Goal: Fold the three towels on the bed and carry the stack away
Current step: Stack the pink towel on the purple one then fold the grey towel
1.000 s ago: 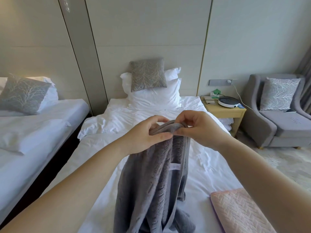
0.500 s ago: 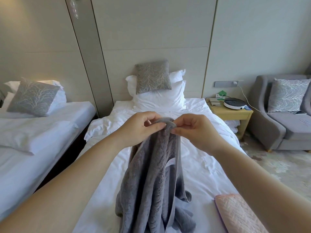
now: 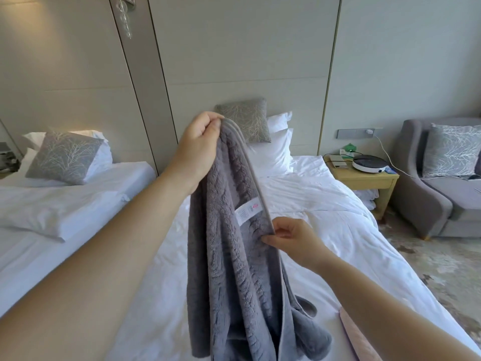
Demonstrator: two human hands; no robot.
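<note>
The dark grey towel [image 3: 234, 282] is showing a paler grey border and a white label [image 3: 248, 212] with a pink mark. A pale pink towel [image 3: 358, 340] is lying at the near right edge of the white bed [image 3: 325, 220]. The grey cushion [image 3: 246, 121] is displaying a pale branch pattern.

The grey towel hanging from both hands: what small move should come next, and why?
Probably slide the right hand down the pale edge to the next corner: the left hand pinches the top end high, and the grey towel hangs bunched, unspread.
</note>
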